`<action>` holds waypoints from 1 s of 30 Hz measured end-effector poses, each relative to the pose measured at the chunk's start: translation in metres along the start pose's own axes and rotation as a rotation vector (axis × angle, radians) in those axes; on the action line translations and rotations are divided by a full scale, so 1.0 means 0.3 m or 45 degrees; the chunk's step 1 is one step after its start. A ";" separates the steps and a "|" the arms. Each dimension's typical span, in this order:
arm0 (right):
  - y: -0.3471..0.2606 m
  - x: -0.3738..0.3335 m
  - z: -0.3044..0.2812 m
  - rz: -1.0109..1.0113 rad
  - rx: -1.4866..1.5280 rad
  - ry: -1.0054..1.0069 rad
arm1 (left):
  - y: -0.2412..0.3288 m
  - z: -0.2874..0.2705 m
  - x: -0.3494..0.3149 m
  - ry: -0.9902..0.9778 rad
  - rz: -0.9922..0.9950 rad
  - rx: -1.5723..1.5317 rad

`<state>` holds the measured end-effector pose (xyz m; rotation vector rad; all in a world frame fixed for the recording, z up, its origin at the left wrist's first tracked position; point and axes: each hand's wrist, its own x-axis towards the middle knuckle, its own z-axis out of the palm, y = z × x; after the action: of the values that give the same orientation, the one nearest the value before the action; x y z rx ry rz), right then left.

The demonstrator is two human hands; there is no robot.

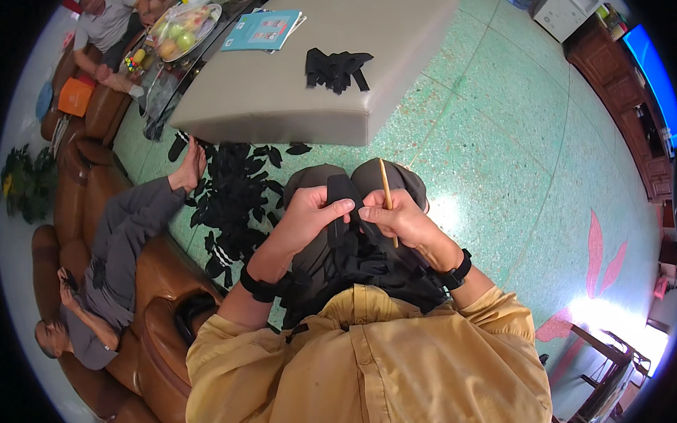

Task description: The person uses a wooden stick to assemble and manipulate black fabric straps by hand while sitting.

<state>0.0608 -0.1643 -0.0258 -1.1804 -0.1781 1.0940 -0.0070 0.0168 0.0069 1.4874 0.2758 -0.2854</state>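
Observation:
Above my lap, my left hand (pixel 306 216) pinches a flat black fabric piece (pixel 342 187) between thumb and fingers. My right hand (pixel 402 215) is closed around a thin wooden stick (pixel 385 181) that points up and away from me. The thumb and fingertips of that hand also touch the right side of the black fabric, close to the left thumb. More black fabric pieces (pixel 359 267) lie heaped across my thighs under both hands. Both wrists wear black bands. What the fingers do behind the fabric is hidden.
A large pile of black pieces (pixel 233 189) covers the floor to the left. Ahead, a beige padded bench (pixel 274 87) carries a black bundle (pixel 337 68) and blue booklets (pixel 261 30). One person reclines on the brown sofa (pixel 160 329); another sits beyond, near a fruit tray (pixel 187 45).

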 end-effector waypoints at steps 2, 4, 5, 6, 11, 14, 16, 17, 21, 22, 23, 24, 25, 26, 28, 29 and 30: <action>-0.011 -0.006 0.020 0.011 -0.061 0.019 | -0.039 0.010 -0.004 0.081 0.065 0.083; -0.006 -0.003 0.042 -0.238 -0.130 0.160 | -0.050 0.028 -0.001 0.160 0.115 0.160; -0.005 -0.001 0.039 -0.233 -0.127 0.161 | -0.051 0.038 0.000 0.257 0.124 0.231; 0.006 -0.004 0.039 -0.307 -0.134 0.162 | -0.054 0.052 -0.016 0.352 0.121 0.300; 0.007 0.022 0.027 -0.300 -0.166 0.028 | -0.040 0.061 -0.007 0.410 0.222 0.188; 0.010 0.032 0.022 -0.266 -0.221 0.043 | -0.077 0.042 0.003 0.370 0.201 0.035; 0.007 0.028 0.020 -0.192 -0.299 0.066 | -0.069 0.040 -0.005 0.301 0.083 -0.146; -0.002 0.028 0.019 -0.189 -0.300 0.066 | -0.067 0.039 -0.002 0.301 0.081 -0.149; -0.034 0.026 0.023 -0.164 -0.574 0.141 | -0.075 0.040 0.007 0.218 -0.022 -0.422; -0.037 0.027 0.021 -0.169 -0.630 0.185 | -0.081 0.041 0.010 0.172 0.034 -0.405; -0.040 0.026 0.021 -0.169 -0.632 0.185 | -0.086 0.041 0.013 0.127 0.091 -0.388; -0.048 0.028 0.025 -0.160 -0.472 0.162 | -0.081 0.032 0.011 0.113 0.108 -0.350; -0.060 0.028 0.032 -0.150 -0.311 0.139 | -0.074 0.025 0.010 0.117 0.110 -0.351; -0.084 0.015 0.027 0.033 -0.227 0.145 | -0.064 0.016 0.010 0.124 0.113 -0.317; -0.089 0.004 0.024 0.020 -0.241 0.108 | -0.062 0.001 0.012 0.164 0.086 -0.243; -0.087 0.001 0.025 0.007 -0.251 0.077 | -0.061 -0.001 0.011 0.169 0.088 -0.244; -0.084 0.002 0.025 0.016 -0.288 0.100 | -0.058 0.000 0.013 0.175 0.074 -0.204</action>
<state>0.0713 -0.1581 -0.0025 -1.4256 -0.2384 1.0560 -0.0097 0.0156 -0.0108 1.3560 0.3567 -0.1120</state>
